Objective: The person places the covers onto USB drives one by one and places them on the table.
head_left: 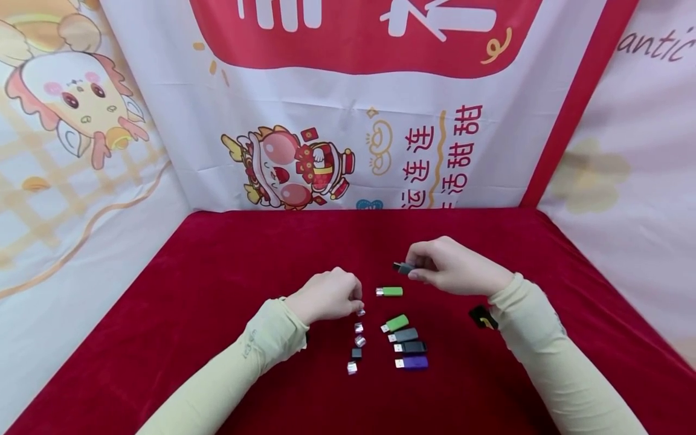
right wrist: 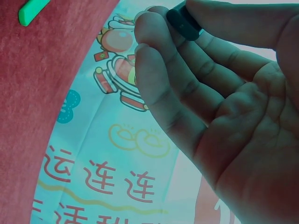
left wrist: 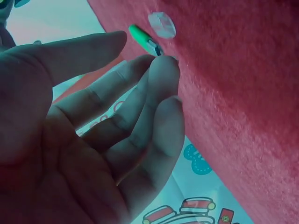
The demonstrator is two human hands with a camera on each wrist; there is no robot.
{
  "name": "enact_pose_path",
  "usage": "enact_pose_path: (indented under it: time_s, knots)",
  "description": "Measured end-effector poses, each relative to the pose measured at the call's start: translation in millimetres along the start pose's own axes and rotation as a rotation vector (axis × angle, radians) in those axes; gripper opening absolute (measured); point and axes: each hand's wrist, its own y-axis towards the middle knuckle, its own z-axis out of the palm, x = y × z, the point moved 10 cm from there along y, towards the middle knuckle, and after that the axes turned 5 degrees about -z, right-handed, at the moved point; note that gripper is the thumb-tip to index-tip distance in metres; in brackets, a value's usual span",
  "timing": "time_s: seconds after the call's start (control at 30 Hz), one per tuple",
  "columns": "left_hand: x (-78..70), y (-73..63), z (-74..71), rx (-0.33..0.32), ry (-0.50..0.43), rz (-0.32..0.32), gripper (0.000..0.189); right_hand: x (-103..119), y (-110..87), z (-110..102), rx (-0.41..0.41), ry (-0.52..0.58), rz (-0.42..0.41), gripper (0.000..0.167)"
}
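My right hand (head_left: 447, 266) pinches a dark grey USB stick (head_left: 405, 267) between thumb and fingers, its connector pointing left, above the red cloth. In the right wrist view the end of this USB stick (right wrist: 184, 22) shows between thumb and index finger. Low over the cloth is my left hand (head_left: 330, 295), fingers bent, thumb apart from them in the left wrist view. Its fingertips are right by a clear cap (head_left: 361, 312), which shows on the cloth. Between the hands lies a green USB stick (head_left: 391, 291) with a clear piece at its left end.
Nearer me is a column of USB sticks: green (head_left: 399, 322), grey (head_left: 405, 335), black (head_left: 414, 347) and purple (head_left: 415, 362). Left of them lie clear caps (head_left: 359, 328) and a black cap (head_left: 356, 353). Printed cloth (head_left: 326, 96) hangs behind the red-covered table (head_left: 261, 241).
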Motion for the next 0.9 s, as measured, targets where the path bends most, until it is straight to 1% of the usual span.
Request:
enact_pose_path:
  time_s: [0.07, 0.17, 0.33, 0.43, 0.57, 0.67, 0.77, 0.9]
  knots:
    - [-2.6, -0.6, 1.4, -0.005, 0.019, 0.012, 0.008, 1, 0.6, 0, -0.001, -0.002, -0.002, 0.011]
    - [-4.1, -0.7, 5.4, -0.012, 0.05, 0.012, 0.011, 2, 1.0, 1, 0.002, -0.004, -0.002, 0.011]
    - [-4.5, -0.8, 14.8, 0.013, 0.076, -0.006, 0.025, 4, 1.2, 2, 0.007, -0.02, -0.007, 0.011]
    - [-6.3, -0.1, 15.9, 0.007, 0.085, 0.0, 0.03, 5, 1.1, 2, 0.006, -0.03, -0.007, 0.011]
    - [-9.8, 0.1, 13.8, -0.011, 0.089, 0.025, 0.023, 5, 0.9, 1, 0.007, -0.033, -0.003, 0.011]
    - [-10.2, -0.2, 12.8, -0.013, 0.085, 0.032, 0.016, 6, 1.5, 1, 0.004, -0.032, -0.01, 0.01]
    - [-10.1, -0.4, 11.6, -0.023, 0.088, 0.04, 0.013, 7, 1.6, 1, 0.001, -0.027, -0.01, 0.011]
    - [-11.9, -0.8, 10.1, -0.05, 0.095, 0.069, 0.011, 7, 1.3, 2, -0.001, -0.02, -0.002, 0.011]
